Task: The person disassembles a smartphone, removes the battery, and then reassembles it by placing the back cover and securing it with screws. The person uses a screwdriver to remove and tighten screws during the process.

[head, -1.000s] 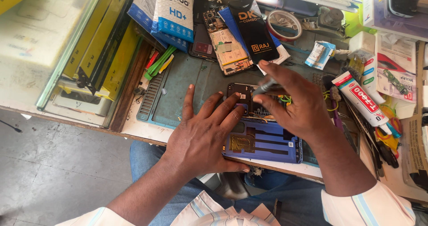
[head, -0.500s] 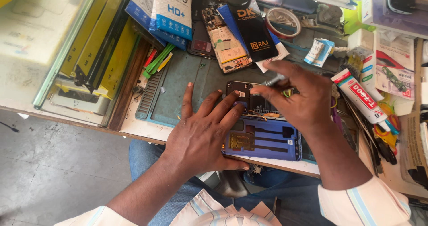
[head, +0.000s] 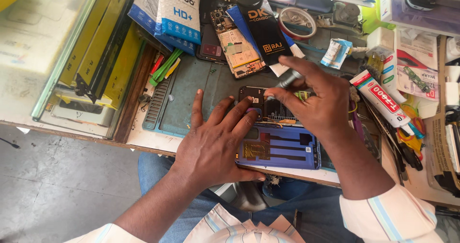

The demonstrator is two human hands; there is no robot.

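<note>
Both hands worked on the opened phone at centre frame.
Left hand lay spread, fingers pressing the phone flat on the table; right hand pinched a metal tool over its upper end.

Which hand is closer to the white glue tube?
The right hand. It sits just left of the glue tube, apart from it. The left hand is farther left, pressing the opened phone.
</note>
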